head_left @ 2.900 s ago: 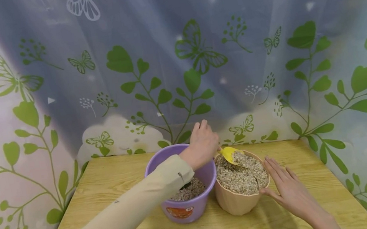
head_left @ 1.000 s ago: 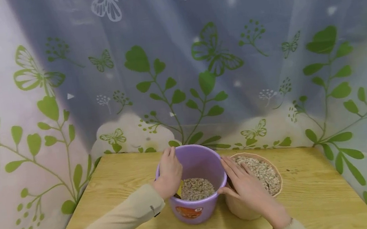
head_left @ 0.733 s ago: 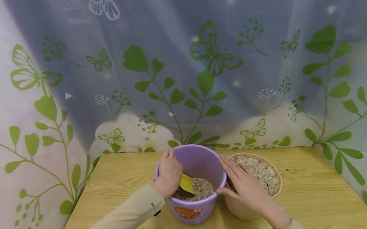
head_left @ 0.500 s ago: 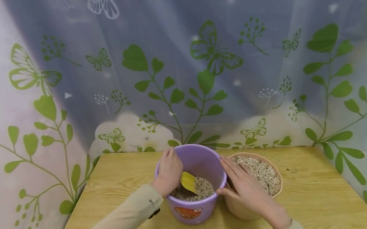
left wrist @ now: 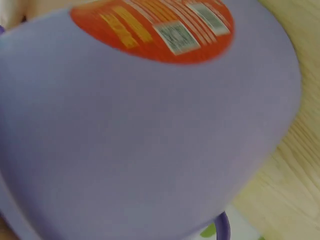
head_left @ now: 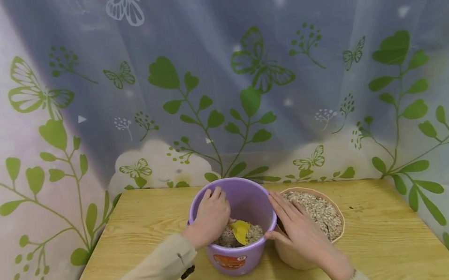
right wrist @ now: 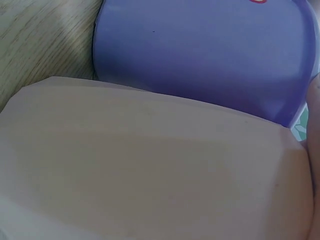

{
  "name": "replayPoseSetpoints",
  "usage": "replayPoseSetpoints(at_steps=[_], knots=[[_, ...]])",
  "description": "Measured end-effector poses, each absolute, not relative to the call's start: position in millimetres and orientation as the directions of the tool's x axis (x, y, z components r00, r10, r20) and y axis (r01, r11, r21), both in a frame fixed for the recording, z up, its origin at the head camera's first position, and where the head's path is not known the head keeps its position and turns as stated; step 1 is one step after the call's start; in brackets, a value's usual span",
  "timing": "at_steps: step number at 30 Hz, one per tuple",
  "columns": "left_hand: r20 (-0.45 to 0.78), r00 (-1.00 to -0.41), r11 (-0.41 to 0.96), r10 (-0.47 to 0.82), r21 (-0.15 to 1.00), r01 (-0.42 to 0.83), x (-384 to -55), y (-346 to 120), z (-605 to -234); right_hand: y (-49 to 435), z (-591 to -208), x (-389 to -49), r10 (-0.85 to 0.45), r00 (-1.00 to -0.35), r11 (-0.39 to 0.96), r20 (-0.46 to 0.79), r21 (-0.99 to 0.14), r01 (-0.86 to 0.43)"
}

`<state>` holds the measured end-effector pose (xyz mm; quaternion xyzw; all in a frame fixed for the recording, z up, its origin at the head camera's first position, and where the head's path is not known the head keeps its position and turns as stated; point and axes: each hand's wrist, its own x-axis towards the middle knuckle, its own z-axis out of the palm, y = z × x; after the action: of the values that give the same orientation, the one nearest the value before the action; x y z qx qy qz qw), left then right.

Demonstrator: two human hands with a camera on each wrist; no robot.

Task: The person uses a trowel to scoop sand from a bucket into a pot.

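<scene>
My left hand grips a small yellow scoop inside the purple bucket. The scoop's handle is hidden by the hand, and its blade lies at the coarse grainy material in the bucket. My right hand rests with straight fingers against the bucket's right rim, its palm over the near left side of a beige pot. Pale gravel-like grains fill that pot close to its rim. The left wrist view shows the bucket's outer wall; in the right wrist view the pot's side overlaps the bucket.
Both containers stand side by side on a wooden table. An orange-red label is on the bucket's front. Behind the table hangs a curtain printed with leaves and butterflies. A few dark specks lie right of the pot.
The left hand has brought the scoop from the beige pot into the purple bucket, then slightly right with the blade turned. The right hand has shifted from the pot's right side to the bucket's rim.
</scene>
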<state>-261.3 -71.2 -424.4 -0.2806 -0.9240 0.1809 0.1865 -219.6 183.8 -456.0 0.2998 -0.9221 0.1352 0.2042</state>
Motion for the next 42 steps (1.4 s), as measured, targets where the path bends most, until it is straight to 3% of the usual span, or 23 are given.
replayPoseSetpoints(at_steps=[9, 18, 31, 42], knots=[[0.226, -0.874, 0.901, 0.43, -0.179, 0.396, -251, -83, -417, 184, -458, -219, -0.5, -0.731, 0.789, 0.465, -0.104, -0.606], [0.259, -0.908, 0.934, 0.328, 0.051, 0.352, -244, -99, -411, 185, -457, -220, -0.487, -0.756, 0.796, 0.438, -0.134, -0.59], [0.404, -0.881, 0.948, 0.248, 0.084, 0.306, -233, -116, -404, 184, -445, -218, -0.497, -0.78, 0.799, 0.381, -0.15, -0.582], [0.491, -0.824, 0.95, 0.282, -0.022, 0.312, -224, -122, -404, 197, -443, -213, -0.479, -0.776, 0.807, 0.411, -0.142, -0.574]])
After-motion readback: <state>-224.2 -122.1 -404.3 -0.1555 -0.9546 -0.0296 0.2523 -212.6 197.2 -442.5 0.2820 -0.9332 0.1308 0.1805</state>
